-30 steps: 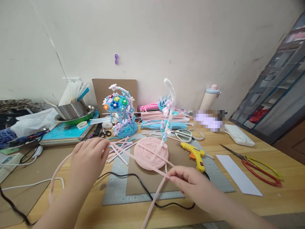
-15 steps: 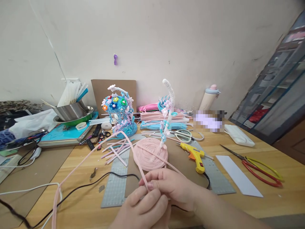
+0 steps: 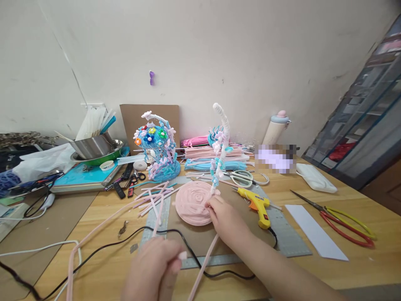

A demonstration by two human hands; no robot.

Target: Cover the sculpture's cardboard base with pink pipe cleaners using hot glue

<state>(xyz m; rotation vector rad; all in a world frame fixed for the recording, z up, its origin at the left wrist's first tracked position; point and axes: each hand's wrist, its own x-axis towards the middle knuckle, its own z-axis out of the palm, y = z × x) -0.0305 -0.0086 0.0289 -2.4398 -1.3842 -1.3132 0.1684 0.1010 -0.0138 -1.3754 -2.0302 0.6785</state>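
Note:
My left hand (image 3: pixel 150 267), blurred, is closed around a long pink pipe cleaner (image 3: pixel 159 215), with a small pale end showing at its fingertips. The pipe cleaner runs from the hand towards the back and loops off to the left. My right hand (image 3: pixel 227 215) pinches the right edge of a flat pink coiled disc (image 3: pixel 194 202); its thumb is mostly hidden. A pink strand (image 3: pixel 205 261) trails from beneath this hand towards the front edge. A white wrapped stem (image 3: pixel 224 154) with pink and blue flowers stands at the disc's back right edge.
Right of the disc lies a yellow glue gun (image 3: pixel 258 205) on a cutting mat (image 3: pixel 291 240), near a white strip (image 3: pixel 316 232) and large scissors (image 3: pixel 338 221). Loose pipe cleaners (image 3: pixel 153 198) and a flowered jellyfish-like ornament (image 3: pixel 161 146) are behind. A black cord (image 3: pixel 125 240) crosses the front.
My hands, together in front of the disc before, are now apart. The left has moved left with the pipe cleaner; the right has moved forward onto the disc's edge.

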